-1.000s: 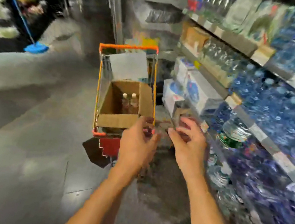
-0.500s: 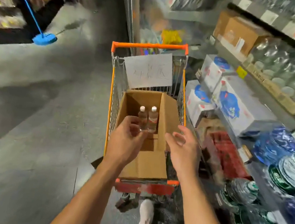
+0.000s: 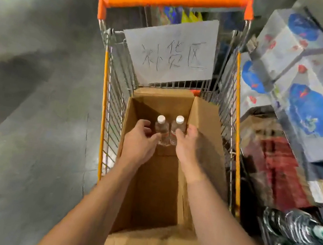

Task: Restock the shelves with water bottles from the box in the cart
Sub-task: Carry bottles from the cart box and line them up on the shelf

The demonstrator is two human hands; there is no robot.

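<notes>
- Head view: two bottles [image 3: 165, 130] stand upright at the far end of the box [image 3: 144, 194] in the cart [image 3: 105, 95]
- Left hand [image 3: 139, 140] and right hand [image 3: 189, 146] reach in, fingers loosely curled beside them, gripping nothing yet
- Probably light, smooth plastic; best gripped around the body, below the cap

Dim aisle light, smeared edges (wide-angle warp), sharper centre.

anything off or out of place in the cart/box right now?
Nothing damaged or spilled. The box in the cart holds only two water bottles, both upright and capped. Left hand and right hand are reaching around them. The shelves at right are too blurred to judge.
</notes>
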